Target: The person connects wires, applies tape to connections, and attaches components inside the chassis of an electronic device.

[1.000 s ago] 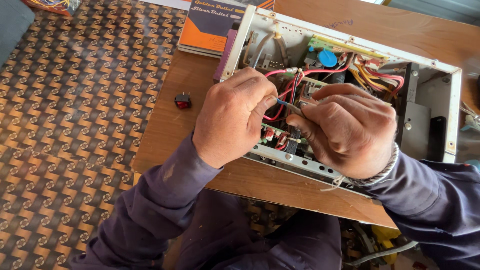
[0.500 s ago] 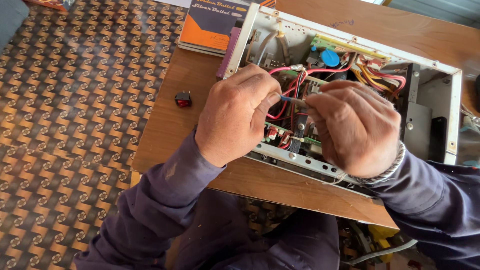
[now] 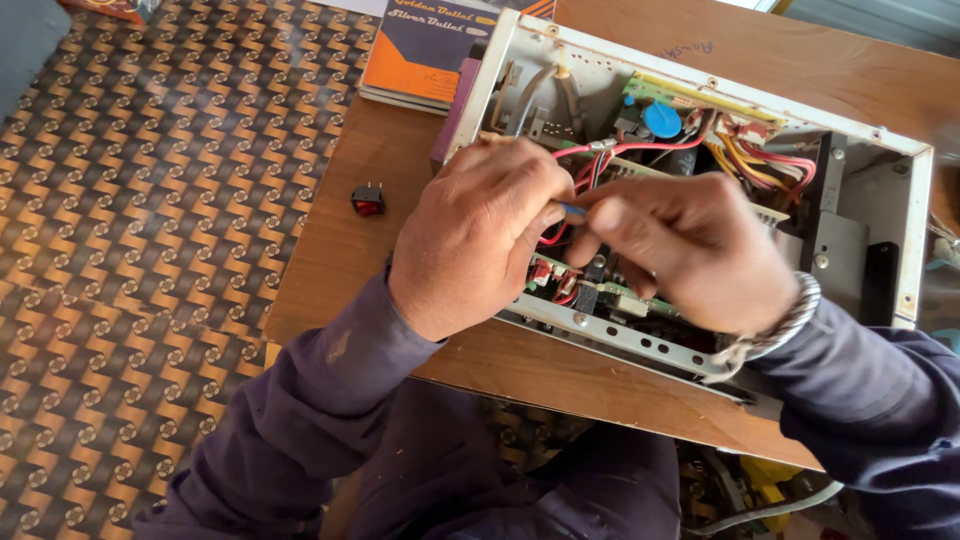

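An open white metal chassis [image 3: 905,215] full of circuit boards and red and yellow wires lies on a wooden table [image 3: 340,260]. Both my hands are inside its near side. My left hand [image 3: 475,230] is closed around red wires [image 3: 640,148] and pinches a small blue-sleeved wire end [image 3: 572,210]. My right hand [image 3: 690,250] meets it from the right, fingers pinched on the same wire end. The wire tips and the board under my hands are hidden. A blue round capacitor [image 3: 661,119] sits farther back in the chassis.
A small red rocker switch [image 3: 367,199] lies loose on the table to the left. An orange and dark blue box [image 3: 420,55] sits at the table's far left corner. Patterned brown flooring [image 3: 130,250] lies to the left. Yellow parts [image 3: 765,480] lie below the table's near edge.
My hands have drawn closer together over the wires, and the blue wire end now shows between my fingers. The chassis has not moved.
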